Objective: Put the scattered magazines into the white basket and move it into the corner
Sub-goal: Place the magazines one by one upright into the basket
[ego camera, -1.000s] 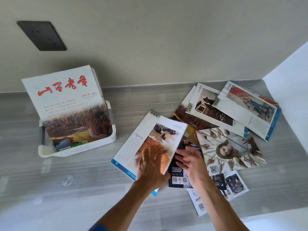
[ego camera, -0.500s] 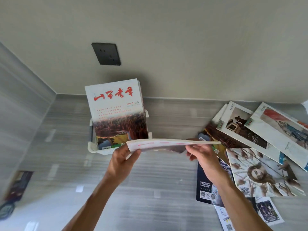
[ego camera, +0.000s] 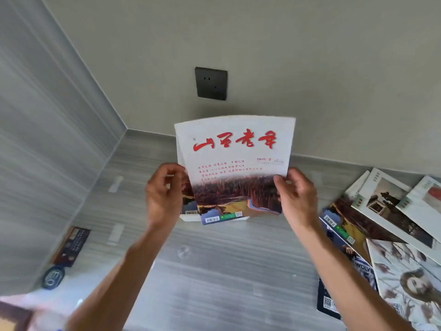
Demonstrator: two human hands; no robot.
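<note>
White basket point(ego camera: 191, 217) mostly hidden behind upright magazine point(ego camera: 235, 163) dated "2025 9", gripped at both edges by left hand point(ego camera: 164, 194) and right hand point(ego camera: 297, 199); "WOLVE" cover point(ego camera: 362, 271) cut off to its right.

Even, soft daylight; faint shadow under wall socket point(ego camera: 211, 83); wide-angle bending at edges; bottom-left corner blurred.
</note>
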